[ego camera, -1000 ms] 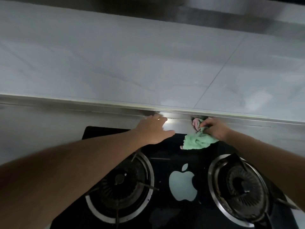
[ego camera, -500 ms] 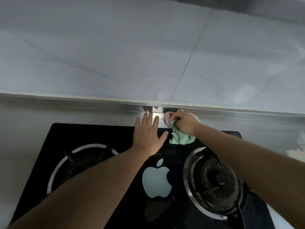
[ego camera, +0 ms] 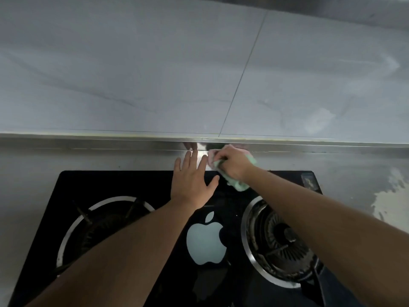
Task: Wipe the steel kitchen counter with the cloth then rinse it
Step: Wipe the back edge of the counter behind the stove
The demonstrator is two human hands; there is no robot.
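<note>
My right hand (ego camera: 232, 163) grips a crumpled green and pink cloth (ego camera: 238, 185) and presses it on the strip of steel counter (ego camera: 110, 160) behind the stove, against the raised steel back edge. Part of the cloth hangs over the stove's rear rim. My left hand (ego camera: 192, 180) lies flat with fingers spread on the back of the black glass stove (ego camera: 137, 185), just left of the cloth and holding nothing.
The stove has a left burner (ego camera: 101, 227) and a right burner (ego camera: 281, 240), with a pale apple logo (ego camera: 205, 240) between them. A grey tiled wall (ego camera: 199, 74) rises behind the counter. A wet smear (ego camera: 391, 196) marks the steel at the right.
My right hand has slid the cloth leftward along the back strip, close beside my left hand. My left hand has turned to point at the wall and flattened.
</note>
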